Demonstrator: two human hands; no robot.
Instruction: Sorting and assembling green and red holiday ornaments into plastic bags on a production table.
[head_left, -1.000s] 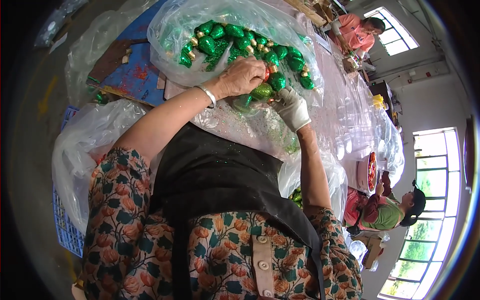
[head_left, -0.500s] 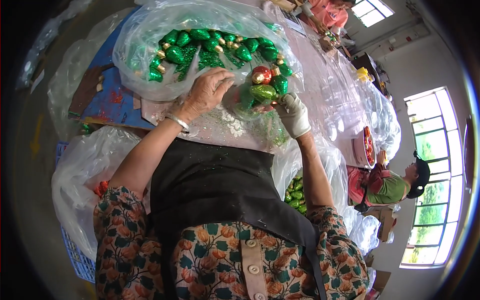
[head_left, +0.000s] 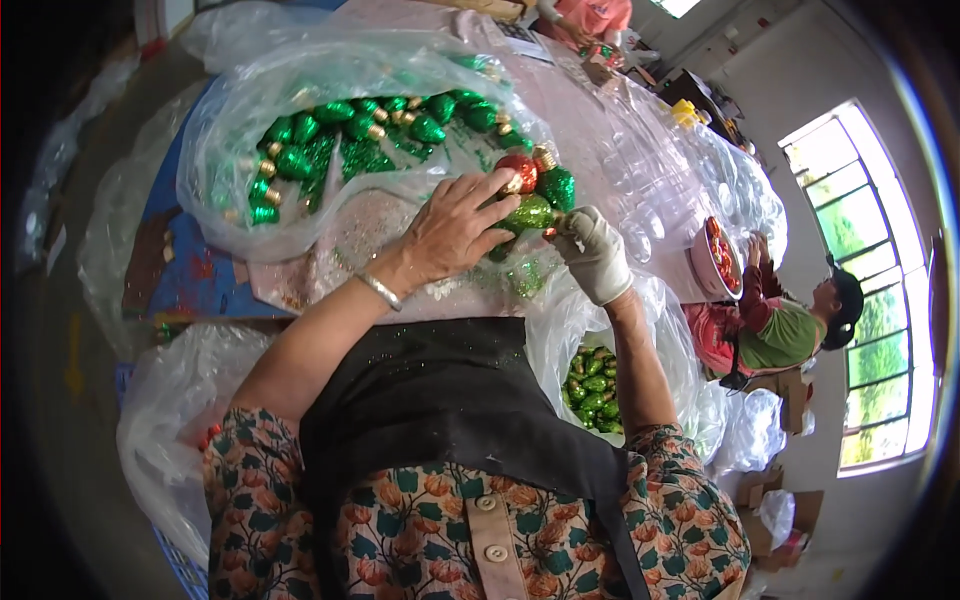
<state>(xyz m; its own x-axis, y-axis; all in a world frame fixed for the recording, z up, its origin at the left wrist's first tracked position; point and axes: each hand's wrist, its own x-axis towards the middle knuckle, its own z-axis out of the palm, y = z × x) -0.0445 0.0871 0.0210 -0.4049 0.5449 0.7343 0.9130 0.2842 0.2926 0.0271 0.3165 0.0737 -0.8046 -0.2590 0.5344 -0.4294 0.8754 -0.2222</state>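
Note:
A cluster of glittery bulb-shaped ornaments stands over the table in front of me: a red ornament [head_left: 517, 170], a dark green ornament [head_left: 557, 189] with a gold cap, and a lime green ornament [head_left: 531, 213]. My right hand [head_left: 597, 258], in a pale glove, pinches the end of the lime green one. With fingers stretched out and apart, my left hand [head_left: 450, 228] reaches onto the near side of the cluster; its fingertips overlap the red and lime green ornaments. Clear plastic film around the cluster is hard to make out.
A clear plastic bag [head_left: 215, 165] with several green ornaments [head_left: 293, 162] lies open at the far left. Lime green ornaments [head_left: 592, 385] fill a bag below my right forearm. A pink tub [head_left: 705, 262] holds red pieces. Two co-workers sit or stand on the right and far sides.
My left hand has moved right onto the ornament cluster, and its fingers have spread. My right hand keeps its pinch. The whole view has shifted a little.

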